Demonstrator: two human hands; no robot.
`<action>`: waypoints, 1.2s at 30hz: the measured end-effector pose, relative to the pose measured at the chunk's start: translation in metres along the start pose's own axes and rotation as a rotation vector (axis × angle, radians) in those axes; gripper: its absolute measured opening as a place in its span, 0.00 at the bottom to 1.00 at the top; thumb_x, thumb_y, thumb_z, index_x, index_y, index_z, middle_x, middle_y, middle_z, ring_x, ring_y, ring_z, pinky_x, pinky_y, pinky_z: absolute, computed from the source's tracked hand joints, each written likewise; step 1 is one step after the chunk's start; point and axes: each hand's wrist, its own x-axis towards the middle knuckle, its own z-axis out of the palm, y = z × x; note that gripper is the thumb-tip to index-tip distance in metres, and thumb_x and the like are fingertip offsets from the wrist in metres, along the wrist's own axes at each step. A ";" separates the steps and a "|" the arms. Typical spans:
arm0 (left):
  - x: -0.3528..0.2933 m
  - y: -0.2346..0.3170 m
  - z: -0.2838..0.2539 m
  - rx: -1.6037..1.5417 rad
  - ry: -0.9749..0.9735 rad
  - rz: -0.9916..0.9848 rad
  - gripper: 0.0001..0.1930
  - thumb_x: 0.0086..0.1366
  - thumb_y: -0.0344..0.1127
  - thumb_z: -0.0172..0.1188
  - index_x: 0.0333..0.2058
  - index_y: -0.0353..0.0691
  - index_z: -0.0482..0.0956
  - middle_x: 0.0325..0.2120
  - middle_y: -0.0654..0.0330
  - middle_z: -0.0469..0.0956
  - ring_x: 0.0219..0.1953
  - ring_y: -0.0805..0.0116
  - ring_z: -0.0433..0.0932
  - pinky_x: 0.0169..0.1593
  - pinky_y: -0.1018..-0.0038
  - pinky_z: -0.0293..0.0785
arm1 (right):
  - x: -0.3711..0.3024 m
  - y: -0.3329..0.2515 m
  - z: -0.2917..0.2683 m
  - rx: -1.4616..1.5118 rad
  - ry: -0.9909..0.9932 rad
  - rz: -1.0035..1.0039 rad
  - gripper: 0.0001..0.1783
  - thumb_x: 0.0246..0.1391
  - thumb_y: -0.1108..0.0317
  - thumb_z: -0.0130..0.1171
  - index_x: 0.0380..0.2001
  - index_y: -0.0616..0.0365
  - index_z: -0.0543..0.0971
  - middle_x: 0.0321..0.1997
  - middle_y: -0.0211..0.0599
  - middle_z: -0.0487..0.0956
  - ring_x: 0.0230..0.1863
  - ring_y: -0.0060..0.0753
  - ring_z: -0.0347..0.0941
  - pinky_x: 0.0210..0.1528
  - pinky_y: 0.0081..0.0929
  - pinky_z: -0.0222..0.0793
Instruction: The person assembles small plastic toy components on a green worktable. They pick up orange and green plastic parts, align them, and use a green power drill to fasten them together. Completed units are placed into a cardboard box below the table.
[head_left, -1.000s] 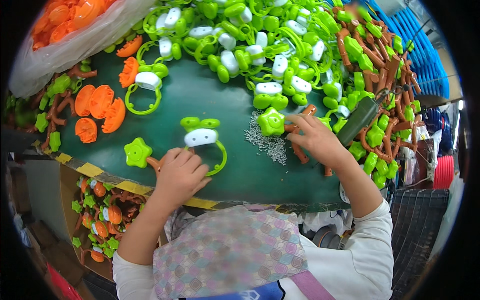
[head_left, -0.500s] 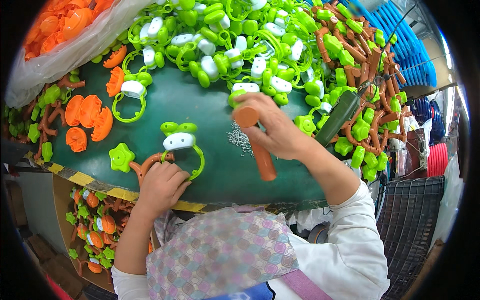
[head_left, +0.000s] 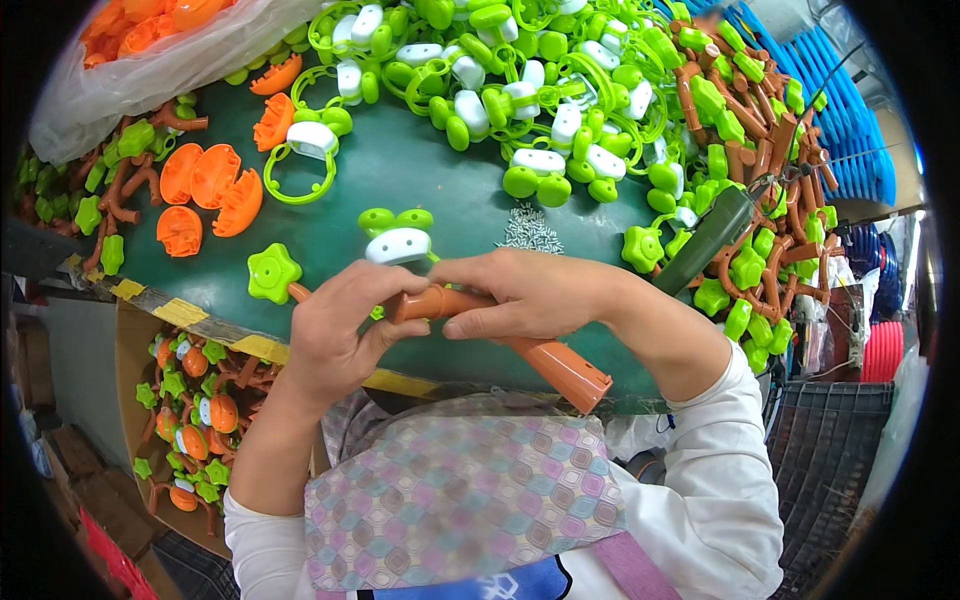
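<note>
Both of my hands meet over the near part of the table around a brown plastic tube (head_left: 565, 372). My left hand (head_left: 335, 330) is closed, with thumb and fingers pinching the tube's rounded left end. My right hand (head_left: 530, 292) wraps over the tube's middle, and its hollow end points down to the right. A green star-shaped knob (head_left: 274, 273) on a brown stem lies beside my left hand, which hides the rest of the stem. Just beyond my hands lies a white and green ring piece (head_left: 398, 245) with two green ovals, its ring mostly covered.
A small pile of screws (head_left: 530, 232) lies beyond my right hand. Farther back are heaped green ring pieces (head_left: 540, 160). Brown branches with green stars pile up at right, near a dark green power tool (head_left: 708, 235). Orange half shells (head_left: 212, 175) lie left; a box (head_left: 135, 400) of assembled pieces stands below.
My right hand has brought the tube down and left, tilting it toward my left hand. The left hand has lifted from the table and now grips the tube's end.
</note>
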 end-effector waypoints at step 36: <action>-0.046 -0.056 0.021 0.244 -0.103 0.000 0.11 0.60 0.27 0.67 0.41 0.35 0.77 0.37 0.49 0.79 0.41 0.46 0.80 0.45 0.58 0.77 | 0.020 0.067 0.010 -0.949 0.556 -0.038 0.15 0.58 0.63 0.64 0.49 0.47 0.79 0.23 0.33 0.77 0.30 0.41 0.76 0.49 0.38 0.65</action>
